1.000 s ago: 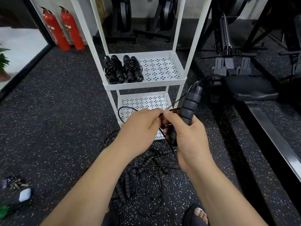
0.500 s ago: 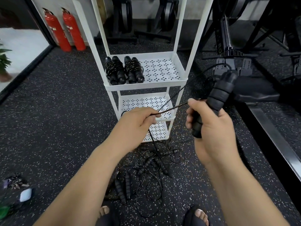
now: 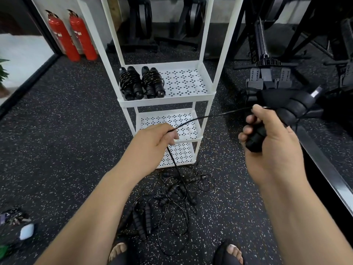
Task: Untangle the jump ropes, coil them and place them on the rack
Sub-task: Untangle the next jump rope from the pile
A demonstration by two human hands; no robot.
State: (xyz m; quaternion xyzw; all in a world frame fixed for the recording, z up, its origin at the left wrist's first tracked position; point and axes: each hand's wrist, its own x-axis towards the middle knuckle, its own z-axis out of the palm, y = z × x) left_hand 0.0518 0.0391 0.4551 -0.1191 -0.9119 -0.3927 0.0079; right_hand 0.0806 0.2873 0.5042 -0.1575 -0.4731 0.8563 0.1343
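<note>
My right hand [image 3: 271, 138] grips the black ribbed handles [image 3: 290, 111] of a jump rope, held out to the right. Its thin black cord [image 3: 202, 118] runs left to my left hand [image 3: 152, 138], which pinches it, and drops from there to a tangled pile of jump ropes [image 3: 172, 199] on the floor below. A white three-tier rack [image 3: 166, 102] stands straight ahead. Two coiled jump ropes [image 3: 142, 83] lie on the left of its upper visible shelf.
Two red fire extinguishers [image 3: 72, 37] stand at the back left. Black gym machines [image 3: 267, 73] and a metal rail [image 3: 324, 165] crowd the right. Small items [image 3: 21, 224] lie on the floor at the lower left. My sandalled feet [image 3: 118, 251] are just behind the pile.
My hands, together at first, have pulled apart. The right hand swung the handles out to the right and the cord now stretches between the hands.
</note>
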